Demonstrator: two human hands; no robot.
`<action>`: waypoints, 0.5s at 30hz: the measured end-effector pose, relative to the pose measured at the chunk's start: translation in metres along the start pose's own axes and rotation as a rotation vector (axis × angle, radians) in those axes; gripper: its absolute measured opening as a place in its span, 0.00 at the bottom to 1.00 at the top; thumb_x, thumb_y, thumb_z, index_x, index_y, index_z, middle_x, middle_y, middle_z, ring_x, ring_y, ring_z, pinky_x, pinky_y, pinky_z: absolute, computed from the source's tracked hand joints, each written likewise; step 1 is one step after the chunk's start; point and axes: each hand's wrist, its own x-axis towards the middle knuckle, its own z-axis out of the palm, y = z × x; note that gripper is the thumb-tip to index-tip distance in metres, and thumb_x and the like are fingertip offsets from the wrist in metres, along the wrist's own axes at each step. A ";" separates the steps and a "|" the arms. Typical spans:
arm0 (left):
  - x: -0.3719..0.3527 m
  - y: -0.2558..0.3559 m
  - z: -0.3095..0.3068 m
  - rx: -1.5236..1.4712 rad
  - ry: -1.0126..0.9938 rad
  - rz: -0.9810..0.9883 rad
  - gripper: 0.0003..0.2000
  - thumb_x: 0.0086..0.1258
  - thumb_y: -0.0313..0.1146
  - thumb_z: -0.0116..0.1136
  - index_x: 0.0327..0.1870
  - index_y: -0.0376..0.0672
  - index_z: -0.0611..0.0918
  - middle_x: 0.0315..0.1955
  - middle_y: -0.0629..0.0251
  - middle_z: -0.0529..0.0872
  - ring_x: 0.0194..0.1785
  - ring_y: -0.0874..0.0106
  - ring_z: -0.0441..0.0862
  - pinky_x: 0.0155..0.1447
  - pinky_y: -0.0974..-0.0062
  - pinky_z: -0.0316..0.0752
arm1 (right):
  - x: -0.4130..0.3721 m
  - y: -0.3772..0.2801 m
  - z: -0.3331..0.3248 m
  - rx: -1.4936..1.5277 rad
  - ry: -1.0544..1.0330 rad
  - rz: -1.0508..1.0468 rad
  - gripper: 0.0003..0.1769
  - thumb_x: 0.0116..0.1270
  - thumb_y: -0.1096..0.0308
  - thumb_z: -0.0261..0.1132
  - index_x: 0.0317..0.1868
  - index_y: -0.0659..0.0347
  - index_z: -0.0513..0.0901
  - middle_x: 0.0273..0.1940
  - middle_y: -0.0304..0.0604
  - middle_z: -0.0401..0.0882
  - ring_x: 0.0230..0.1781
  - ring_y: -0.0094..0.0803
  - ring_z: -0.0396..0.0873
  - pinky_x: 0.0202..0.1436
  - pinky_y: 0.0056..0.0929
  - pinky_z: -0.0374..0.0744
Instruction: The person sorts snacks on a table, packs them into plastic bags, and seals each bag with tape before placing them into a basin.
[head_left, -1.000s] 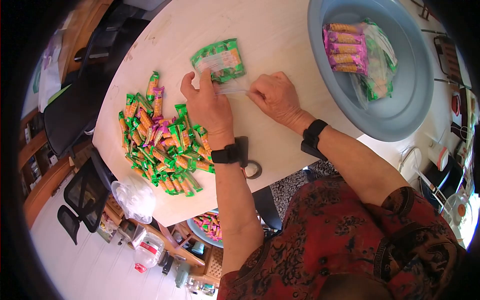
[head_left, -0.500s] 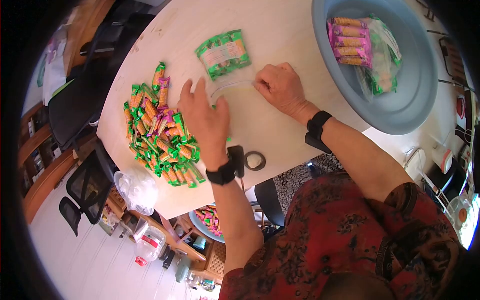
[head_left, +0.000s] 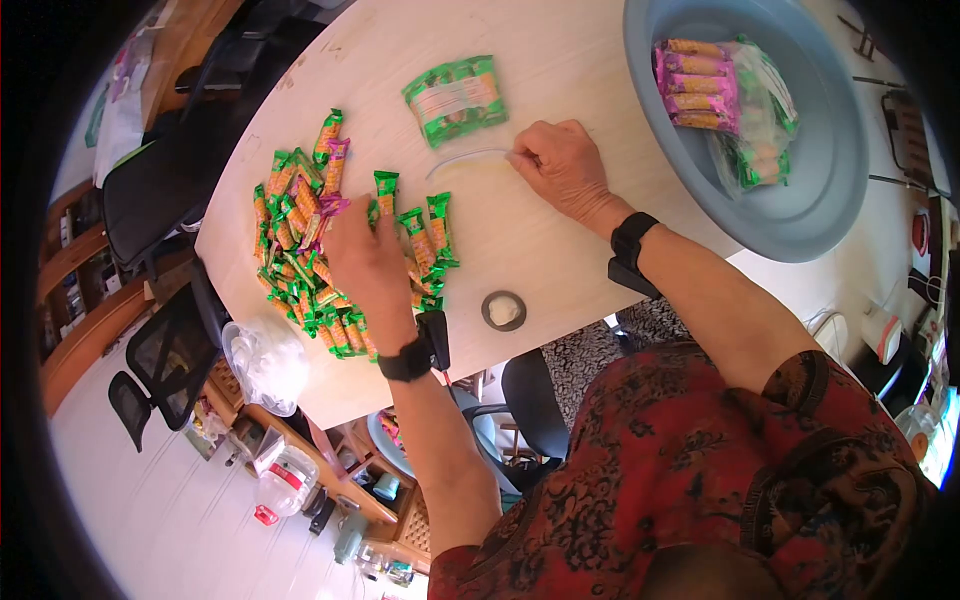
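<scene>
The right hand [head_left: 562, 170] pinches the edge of the clear bag [head_left: 456, 98], which lies beyond it, leftward. The left hand [head_left: 368, 262] is over the snack packets [head_left: 297, 212]; its grip cannot be determined.

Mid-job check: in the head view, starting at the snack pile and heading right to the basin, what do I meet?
Snack pile (left hand overlapping it) → green pack → right hand → basin.

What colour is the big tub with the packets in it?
The tub is greyish blue; it shows best in the head view.
</scene>
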 end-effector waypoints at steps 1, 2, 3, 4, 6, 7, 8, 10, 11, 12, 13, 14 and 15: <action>-0.002 0.004 -0.007 -0.205 0.058 -0.084 0.16 0.59 0.21 0.66 0.50 0.41 0.83 0.43 0.63 0.84 0.44 0.66 0.82 0.44 0.71 0.80 | 0.000 0.000 0.000 0.002 0.000 -0.004 0.09 0.57 0.69 0.72 0.30 0.53 0.77 0.26 0.34 0.76 0.28 0.35 0.77 0.45 0.33 0.74; -0.003 0.010 -0.016 -0.410 0.115 -0.167 0.15 0.60 0.20 0.65 0.49 0.39 0.83 0.41 0.64 0.84 0.42 0.71 0.83 0.41 0.74 0.80 | 0.000 0.000 0.000 0.001 -0.001 -0.002 0.09 0.57 0.69 0.72 0.30 0.53 0.77 0.26 0.34 0.76 0.28 0.35 0.77 0.45 0.33 0.74; -0.004 0.021 -0.026 -0.556 0.119 -0.261 0.14 0.63 0.17 0.63 0.50 0.34 0.82 0.41 0.65 0.84 0.41 0.77 0.82 0.40 0.80 0.81 | 0.000 -0.001 0.000 -0.001 -0.005 -0.004 0.09 0.56 0.69 0.71 0.30 0.53 0.76 0.27 0.35 0.77 0.29 0.36 0.77 0.44 0.34 0.74; -0.006 0.028 -0.032 -0.557 0.118 -0.261 0.14 0.63 0.17 0.63 0.50 0.34 0.82 0.41 0.65 0.84 0.41 0.77 0.82 0.40 0.80 0.81 | 0.000 -0.001 -0.001 -0.004 -0.009 -0.005 0.09 0.56 0.70 0.71 0.29 0.54 0.76 0.27 0.36 0.77 0.30 0.37 0.77 0.43 0.36 0.74; -0.012 0.040 -0.040 -0.995 0.090 -0.584 0.14 0.63 0.16 0.63 0.51 0.32 0.81 0.42 0.62 0.85 0.39 0.76 0.83 0.44 0.79 0.82 | 0.000 -0.001 -0.001 -0.006 -0.006 -0.004 0.09 0.56 0.70 0.70 0.29 0.54 0.76 0.27 0.36 0.77 0.30 0.37 0.77 0.43 0.36 0.74; -0.015 0.045 -0.040 -0.995 0.088 -0.585 0.14 0.63 0.16 0.63 0.51 0.32 0.81 0.42 0.62 0.85 0.39 0.76 0.83 0.44 0.79 0.82 | 0.000 -0.002 -0.002 -0.006 -0.003 -0.005 0.09 0.56 0.70 0.70 0.29 0.54 0.76 0.27 0.36 0.77 0.30 0.37 0.77 0.43 0.36 0.74; -0.018 0.049 -0.039 -1.052 0.104 -0.557 0.14 0.64 0.16 0.63 0.51 0.31 0.81 0.41 0.60 0.85 0.39 0.75 0.84 0.45 0.79 0.82 | 0.000 -0.001 0.000 -0.007 -0.002 -0.003 0.09 0.56 0.70 0.70 0.29 0.54 0.76 0.27 0.36 0.77 0.30 0.37 0.77 0.43 0.36 0.74; -0.024 0.054 -0.034 -1.114 0.118 -0.528 0.13 0.64 0.16 0.62 0.50 0.29 0.80 0.41 0.58 0.86 0.39 0.74 0.85 0.45 0.79 0.82 | -0.001 0.002 0.002 -0.005 0.016 -0.013 0.10 0.57 0.68 0.72 0.30 0.53 0.77 0.26 0.35 0.76 0.28 0.35 0.77 0.44 0.33 0.73; -0.028 0.056 -0.030 -1.144 0.058 -0.586 0.13 0.65 0.16 0.62 0.50 0.30 0.80 0.41 0.58 0.86 0.40 0.74 0.85 0.46 0.78 0.82 | 0.000 0.002 0.001 -0.008 0.016 -0.012 0.10 0.57 0.68 0.72 0.30 0.53 0.77 0.26 0.35 0.76 0.28 0.35 0.77 0.44 0.33 0.73; -0.031 0.058 -0.027 -1.174 -0.002 -0.643 0.13 0.65 0.16 0.61 0.50 0.30 0.81 0.41 0.57 0.86 0.41 0.73 0.85 0.47 0.78 0.82 | 0.000 0.001 0.001 -0.010 0.008 -0.012 0.10 0.57 0.68 0.72 0.30 0.53 0.77 0.27 0.35 0.76 0.28 0.35 0.77 0.44 0.33 0.73; -0.034 0.062 -0.023 -1.217 0.005 -0.721 0.10 0.66 0.15 0.59 0.48 0.30 0.81 0.43 0.56 0.85 0.43 0.73 0.85 0.47 0.77 0.83 | 0.000 0.001 0.001 -0.011 -0.001 -0.011 0.10 0.57 0.68 0.72 0.30 0.54 0.77 0.27 0.35 0.76 0.28 0.35 0.77 0.44 0.33 0.73; -0.037 0.065 -0.019 -1.219 0.001 -0.723 0.10 0.66 0.15 0.59 0.48 0.30 0.81 0.43 0.56 0.85 0.43 0.73 0.85 0.47 0.77 0.83 | -0.001 0.001 0.000 -0.015 -0.003 -0.007 0.10 0.57 0.68 0.72 0.30 0.54 0.77 0.27 0.35 0.76 0.28 0.35 0.77 0.44 0.33 0.73; -0.040 0.068 -0.015 -1.239 0.044 -0.692 0.08 0.66 0.15 0.59 0.45 0.30 0.80 0.45 0.55 0.85 0.43 0.73 0.84 0.46 0.78 0.83 | -0.001 0.001 0.000 -0.011 -0.010 0.002 0.10 0.57 0.67 0.72 0.30 0.54 0.77 0.27 0.35 0.77 0.29 0.35 0.77 0.44 0.33 0.73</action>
